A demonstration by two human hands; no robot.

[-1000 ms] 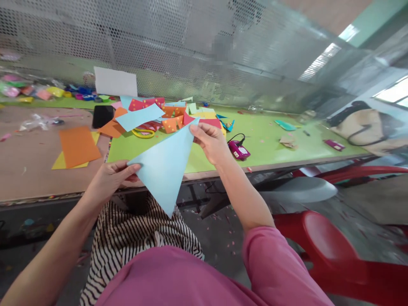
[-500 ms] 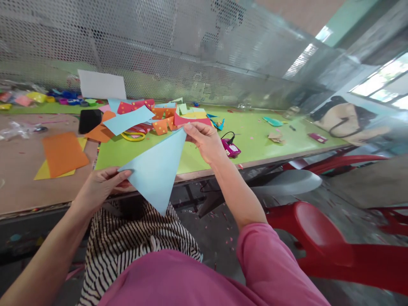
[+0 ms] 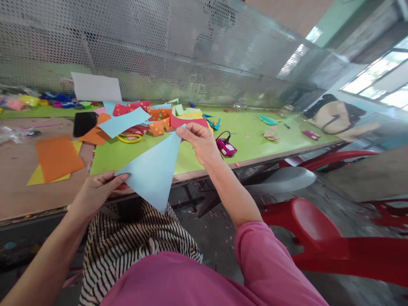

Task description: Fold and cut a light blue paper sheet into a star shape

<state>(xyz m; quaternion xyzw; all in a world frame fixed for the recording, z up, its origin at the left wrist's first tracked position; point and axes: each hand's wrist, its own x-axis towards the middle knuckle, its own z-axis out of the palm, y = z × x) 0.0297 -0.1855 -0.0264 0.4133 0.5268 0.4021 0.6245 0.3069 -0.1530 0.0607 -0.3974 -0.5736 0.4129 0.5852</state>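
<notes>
A light blue sheet of paper [image 3: 154,172], triangular in outline, is held up between my hands above the table's front edge and my lap. My left hand [image 3: 100,187] pinches its left corner between thumb and fingers. At the upper right corner, my right hand [image 3: 199,138] grips the paper with thumb and fingertips. One point of the sheet hangs down toward my striped trousers. Just behind lie yellow-handled scissors [image 3: 130,137], partly covered by a light blue paper strip [image 3: 124,121] and other cut pieces.
Orange paper [image 3: 59,157] lies over yellow paper at the left, near a black phone-like object [image 3: 84,124]. A purple device [image 3: 227,148] with a cord sits right of my hand. A white card [image 3: 96,87] leans on the mesh screen. Red chairs [image 3: 315,221] stand at the right.
The view has shifted slightly, so the table things appear a little farther left. Both hands keep their pinch on the blue paper, which holds nearly the same pose.
</notes>
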